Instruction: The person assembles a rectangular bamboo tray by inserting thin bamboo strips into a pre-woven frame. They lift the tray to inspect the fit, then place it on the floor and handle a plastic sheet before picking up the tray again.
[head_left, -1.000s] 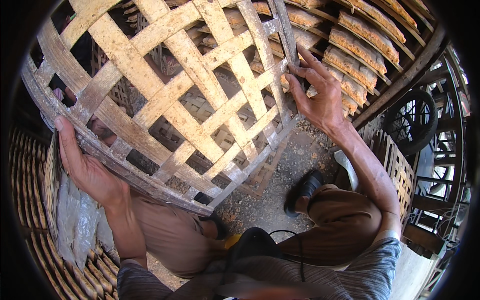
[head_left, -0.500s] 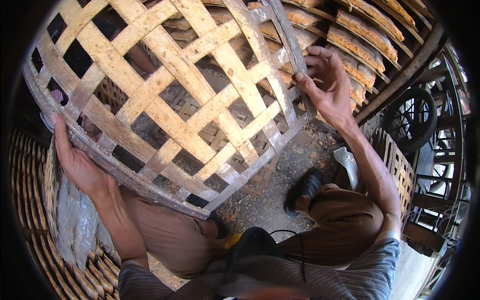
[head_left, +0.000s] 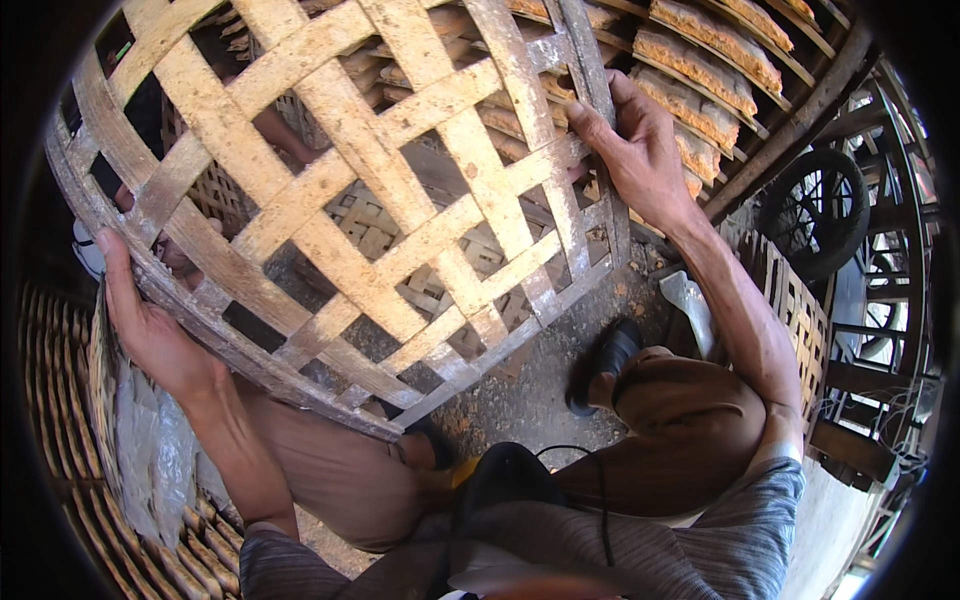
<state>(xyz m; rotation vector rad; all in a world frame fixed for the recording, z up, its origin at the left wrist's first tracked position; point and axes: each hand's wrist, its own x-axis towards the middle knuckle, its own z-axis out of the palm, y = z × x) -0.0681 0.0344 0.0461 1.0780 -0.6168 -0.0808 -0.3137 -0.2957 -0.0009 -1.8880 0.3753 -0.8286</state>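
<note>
Woven tray [head_left: 290, 203] of flat strips is tilted up in front of the person. Left hand [head_left: 165, 345] has its grip clamped on the left rim, right hand [head_left: 645, 155] on the right rim. Beyond, a rack [head_left: 800, 116] carries layers of orange, crumbly slabs [head_left: 708, 80].

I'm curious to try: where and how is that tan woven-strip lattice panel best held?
Probably by the dark, narrow rim of the tan woven-strip lattice panel, from left and right: it's wide, gappy inside, solid along its visible border.
</note>
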